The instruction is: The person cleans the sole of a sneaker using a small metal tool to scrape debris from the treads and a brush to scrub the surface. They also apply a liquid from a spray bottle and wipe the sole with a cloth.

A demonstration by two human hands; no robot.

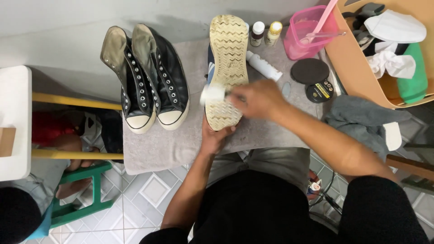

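Sneaker [227,63] is lying sole-up on the grey-towelled surface [153,144], its long axis running straight away from the person. Left hand [213,137] is gripping its near end from below, while right hand [258,98] is closing on what looks like a white brush [213,93], blurred, pressing across the sole.

The scene is viewed steeply downward from head height, close above the grey towel [153,149] at frame centre.
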